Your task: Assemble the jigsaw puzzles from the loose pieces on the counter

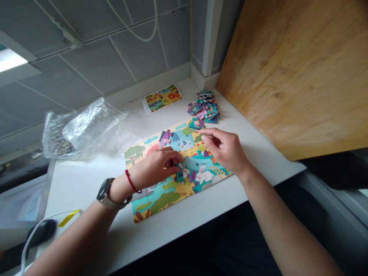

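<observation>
A colourful animal jigsaw puzzle point(166, 199), made of joined pieces, lies on the white table beneath both hands. My left hand point(161, 163), with fingers curled and thumb near the index finger, is over its middle beside the white rabbits. Whatever is in those fingers is hidden. My right hand point(225, 147) is at the puzzle's right side, thumb and index fingertip drawn close together; I cannot make out anything between them. A loose purple puzzle piece point(166, 137) lies on top of the puzzle's upper part. Loose pieces point(205, 107) are heaped just beyond the right hand.
A printed picture card point(163, 99) lies at the back of the table point(86, 188). Crumpled clear plastic bags point(86, 128) are at the back left. A white cable point(43, 219) runs by the left forearm. A wooden panel point(296, 76) stands along the right edge.
</observation>
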`<state>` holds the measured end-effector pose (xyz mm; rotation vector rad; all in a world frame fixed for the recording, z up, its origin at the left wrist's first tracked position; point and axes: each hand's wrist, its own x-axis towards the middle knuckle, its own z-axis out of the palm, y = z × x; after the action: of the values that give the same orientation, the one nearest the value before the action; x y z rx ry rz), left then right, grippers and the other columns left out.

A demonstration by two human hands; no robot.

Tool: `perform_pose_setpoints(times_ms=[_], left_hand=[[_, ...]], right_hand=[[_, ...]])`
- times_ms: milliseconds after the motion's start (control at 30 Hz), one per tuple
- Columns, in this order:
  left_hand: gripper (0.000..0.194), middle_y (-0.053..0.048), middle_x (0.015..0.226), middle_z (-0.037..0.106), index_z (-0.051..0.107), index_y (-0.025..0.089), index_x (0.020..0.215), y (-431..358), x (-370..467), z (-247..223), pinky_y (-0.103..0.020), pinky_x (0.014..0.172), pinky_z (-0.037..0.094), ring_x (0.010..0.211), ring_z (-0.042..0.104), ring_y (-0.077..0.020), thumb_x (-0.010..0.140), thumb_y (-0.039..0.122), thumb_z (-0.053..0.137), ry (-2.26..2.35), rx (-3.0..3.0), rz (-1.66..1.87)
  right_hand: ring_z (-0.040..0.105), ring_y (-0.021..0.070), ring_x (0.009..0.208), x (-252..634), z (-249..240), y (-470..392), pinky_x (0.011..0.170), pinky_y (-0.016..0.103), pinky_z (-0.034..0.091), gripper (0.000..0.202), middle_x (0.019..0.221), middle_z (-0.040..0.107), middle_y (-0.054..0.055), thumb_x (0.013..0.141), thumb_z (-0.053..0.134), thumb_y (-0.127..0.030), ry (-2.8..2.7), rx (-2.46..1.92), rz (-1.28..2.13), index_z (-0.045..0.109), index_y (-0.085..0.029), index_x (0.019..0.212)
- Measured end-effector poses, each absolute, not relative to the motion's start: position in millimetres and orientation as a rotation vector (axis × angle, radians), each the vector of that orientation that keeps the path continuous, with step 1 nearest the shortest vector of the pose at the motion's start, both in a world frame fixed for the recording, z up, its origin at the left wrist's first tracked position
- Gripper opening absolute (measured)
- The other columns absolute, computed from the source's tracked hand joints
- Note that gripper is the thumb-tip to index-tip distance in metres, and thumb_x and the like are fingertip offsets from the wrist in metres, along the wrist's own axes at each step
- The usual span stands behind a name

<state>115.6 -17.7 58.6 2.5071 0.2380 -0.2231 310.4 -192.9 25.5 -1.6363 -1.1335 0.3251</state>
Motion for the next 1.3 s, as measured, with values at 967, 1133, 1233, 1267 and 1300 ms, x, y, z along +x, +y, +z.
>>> perform_pose_setpoints(times_ms=[967, 1133, 1233, 1267, 1300], left_hand=[[0.034, -0.007, 0.111, 0.071, 0.076, 0.025, 0.119, -34.4, 113.2, 74.1, -0.043, 0.088, 0.058, 0.104, 0.068, -0.0293, 0.088, 0.034, 0.086, 0.276, 2.783, -0.274], [0.032, -0.007, 0.11, 0.071, 0.076, 0.025, 0.115, -33.2, 112.8, 71.1, -0.042, 0.088, 0.058, 0.103, 0.068, -0.0283, 0.087, 0.034, 0.088, 0.28, 2.776, -0.251], [0.031, -0.007, 0.108, 0.071, 0.076, 0.025, 0.113, -32.5, 112.9, 70.5, -0.041, 0.088, 0.058, 0.102, 0.069, -0.0283, 0.086, 0.034, 0.088, 0.272, 2.778, -0.242], [0.031, -0.007, 0.108, 0.071, 0.075, 0.025, 0.112, -32.3, 112.9, 70.4, -0.042, 0.088, 0.058, 0.102, 0.068, -0.0283, 0.086, 0.034, 0.088, 0.27, 2.78, -0.241], [0.03, -0.006, 0.108, 0.071, 0.075, 0.025, 0.112, -32.3, 113.0, 70.4, -0.041, 0.088, 0.057, 0.102, 0.068, -0.0284, 0.086, 0.034, 0.088, 0.272, 2.781, -0.241]], right_hand=[[0.073, 0.017, 0.073, 309.1, 21.7, -190.9, 0.068, 0.028, 0.054, 0.021, 0.087, 0.08, 0.004, 0.101, 0.062, -0.027, -1.216, -1.719, 0.397, 0.08, -0.02, 0.107], [0.073, 0.0177, 0.075, 308.9, 22.2, -190.9, 0.068, 0.028, 0.055, 0.02, 0.086, 0.081, 0.004, 0.101, 0.062, -0.026, -1.231, -1.729, 0.39, 0.08, -0.02, 0.105], [0.073, 0.0178, 0.076, 308.7, 22.7, -191.0, 0.068, 0.028, 0.054, 0.019, 0.086, 0.081, 0.004, 0.1, 0.063, -0.026, -1.228, -1.732, 0.391, 0.081, -0.02, 0.105], [0.073, 0.0178, 0.075, 308.7, 22.6, -191.0, 0.068, 0.028, 0.054, 0.019, 0.087, 0.081, 0.003, 0.1, 0.063, -0.026, -1.228, -1.733, 0.39, 0.081, -0.02, 0.105], [0.073, 0.0176, 0.075, 308.8, 22.5, -191.0, 0.068, 0.028, 0.054, 0.019, 0.087, 0.081, 0.003, 0.1, 0.063, -0.025, -1.228, -1.734, 0.388, 0.081, -0.02, 0.104]])
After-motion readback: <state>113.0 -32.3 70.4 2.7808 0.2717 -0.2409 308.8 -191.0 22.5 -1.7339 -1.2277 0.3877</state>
